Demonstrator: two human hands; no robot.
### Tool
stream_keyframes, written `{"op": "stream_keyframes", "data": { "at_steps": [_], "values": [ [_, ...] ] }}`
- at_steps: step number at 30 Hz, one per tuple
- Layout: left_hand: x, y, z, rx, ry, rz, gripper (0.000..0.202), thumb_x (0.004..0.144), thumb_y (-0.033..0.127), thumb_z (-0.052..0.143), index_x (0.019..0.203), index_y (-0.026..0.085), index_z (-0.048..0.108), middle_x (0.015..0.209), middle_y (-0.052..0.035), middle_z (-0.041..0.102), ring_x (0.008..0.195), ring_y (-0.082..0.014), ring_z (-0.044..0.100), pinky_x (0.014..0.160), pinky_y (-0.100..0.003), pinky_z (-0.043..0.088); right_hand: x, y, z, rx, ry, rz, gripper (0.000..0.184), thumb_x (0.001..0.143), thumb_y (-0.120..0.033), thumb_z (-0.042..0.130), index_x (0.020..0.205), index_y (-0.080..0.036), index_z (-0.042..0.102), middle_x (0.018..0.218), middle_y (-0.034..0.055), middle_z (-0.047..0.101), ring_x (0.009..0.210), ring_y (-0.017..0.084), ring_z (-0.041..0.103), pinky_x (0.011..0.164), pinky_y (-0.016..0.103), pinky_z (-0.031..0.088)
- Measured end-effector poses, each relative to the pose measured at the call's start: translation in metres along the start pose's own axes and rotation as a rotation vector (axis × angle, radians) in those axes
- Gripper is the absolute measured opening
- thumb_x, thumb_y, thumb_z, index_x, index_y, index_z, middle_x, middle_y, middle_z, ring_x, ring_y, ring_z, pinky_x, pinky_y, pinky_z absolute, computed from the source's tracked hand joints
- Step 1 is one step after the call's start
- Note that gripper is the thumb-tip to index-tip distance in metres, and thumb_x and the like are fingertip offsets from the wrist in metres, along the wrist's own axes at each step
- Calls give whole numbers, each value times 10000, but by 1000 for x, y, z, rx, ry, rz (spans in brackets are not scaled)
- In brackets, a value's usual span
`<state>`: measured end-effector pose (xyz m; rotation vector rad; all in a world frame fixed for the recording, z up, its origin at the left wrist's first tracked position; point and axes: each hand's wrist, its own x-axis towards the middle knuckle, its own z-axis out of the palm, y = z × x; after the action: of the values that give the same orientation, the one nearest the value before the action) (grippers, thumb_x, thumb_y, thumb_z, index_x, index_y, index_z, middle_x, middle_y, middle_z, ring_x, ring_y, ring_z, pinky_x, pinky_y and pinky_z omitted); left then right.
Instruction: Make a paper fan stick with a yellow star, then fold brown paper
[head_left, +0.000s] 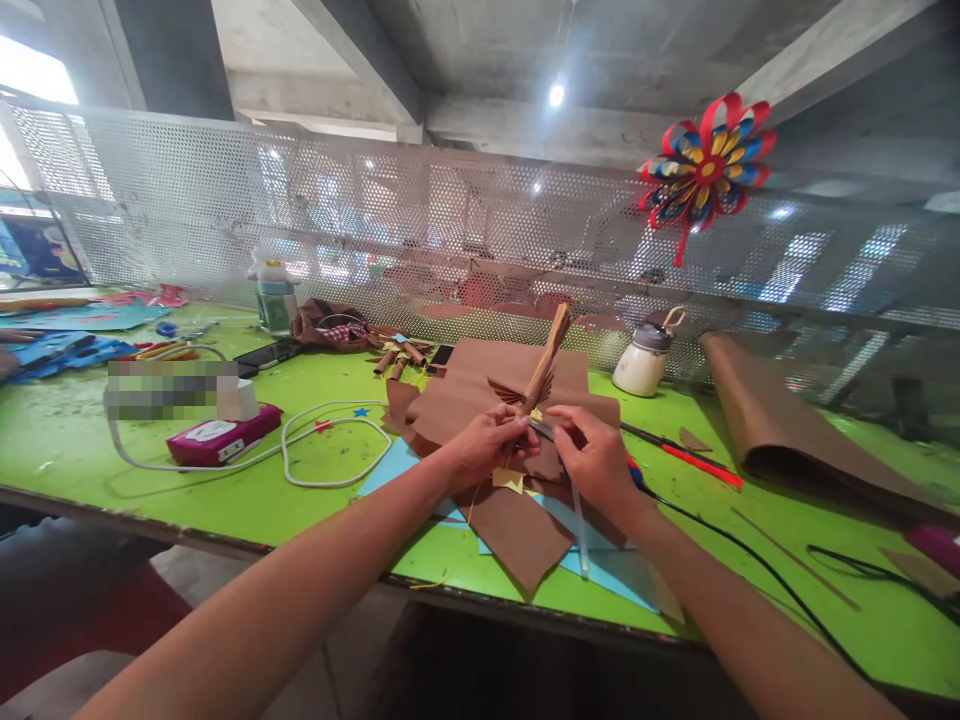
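My left hand (491, 445) is closed in a pinch over the middle of the brown paper, at the foot of a rolled and pleated brown paper piece (546, 362). What sits between its fingertips is too small to name. Close on its right, my right hand (596, 455) has its thumb and fingers drawn together by a small greyish thing (541, 428) that I cannot make out. Below the hands lie a pale yellow paper star (508, 480) and a brown paper sheet (529, 550). A translucent stick (581, 530) slants down under my right hand.
A white cable (337, 405) loops from a purple power strip (225, 437) at left. A white bottle (643, 360) stands behind, near the perforated screen (375, 210). A rolled brown sheet (795, 430), an orange-red pen (701, 465) and a black cord (750, 545) lie at right.
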<state>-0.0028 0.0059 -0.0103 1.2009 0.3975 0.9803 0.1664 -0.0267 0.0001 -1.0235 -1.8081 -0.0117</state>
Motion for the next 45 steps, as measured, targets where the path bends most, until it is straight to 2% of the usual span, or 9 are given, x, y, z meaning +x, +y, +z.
{"op": "stream_keyframes", "data": {
  "at_steps": [3,7,11,17,24,30,38,42,45],
  "values": [
    [0,1,1,-22,7,16,288,750,343,668,834,134,488,779,-58,629,731,-148,632,596,-213,443,3,4,0,46,46,55,223,795,-222,491,972,-169,617,788,50,646,689,169,586,664,296,476],
    [1,5,1,-16,64,-8,245,773,304,648,876,123,518,817,-65,633,710,-114,608,601,-206,462,10,16,-2,200,216,250,201,744,-337,599,832,-157,581,641,19,590,548,142,539,517,258,451],
    [2,7,0,-23,130,17,221,799,308,614,894,131,521,772,-39,610,648,-88,581,574,-193,460,13,25,-7,329,171,417,294,736,-446,614,682,-167,540,496,-34,510,398,94,425,395,219,347],
    [3,4,-2,-21,123,-2,281,774,362,634,901,151,498,710,-14,585,602,-95,583,517,-183,435,9,19,-8,265,126,342,430,791,-517,531,543,-166,515,438,-43,448,414,85,395,428,214,332],
    [2,7,1,12,136,30,329,743,396,656,909,152,509,701,-2,582,582,-73,546,509,-168,392,4,8,-1,147,-104,184,318,833,-412,502,699,-154,629,547,-9,556,495,117,472,474,223,366],
    [2,7,-1,39,163,60,268,791,391,597,867,145,522,664,14,524,543,-56,469,495,-168,356,3,2,-1,76,-199,59,220,848,-288,491,790,-157,658,710,30,633,664,157,555,621,261,416],
    [5,3,-4,141,207,66,339,789,442,579,926,134,538,614,44,413,493,-42,374,442,-156,284,4,12,0,32,-177,40,194,839,-265,504,770,-155,648,720,38,632,679,163,552,647,280,418],
    [6,3,-6,178,268,60,319,776,452,591,821,156,482,585,53,405,456,-38,356,407,-150,255,6,13,-1,18,-164,35,195,835,-264,502,763,-159,651,725,38,639,690,161,565,658,274,422],
    [7,4,-7,167,284,79,335,769,461,593,749,168,431,584,52,417,437,-33,352,389,-143,239,11,20,-7,-3,-92,71,205,824,-283,504,745,-167,653,725,38,648,689,160,577,666,271,432]
  ]
}}
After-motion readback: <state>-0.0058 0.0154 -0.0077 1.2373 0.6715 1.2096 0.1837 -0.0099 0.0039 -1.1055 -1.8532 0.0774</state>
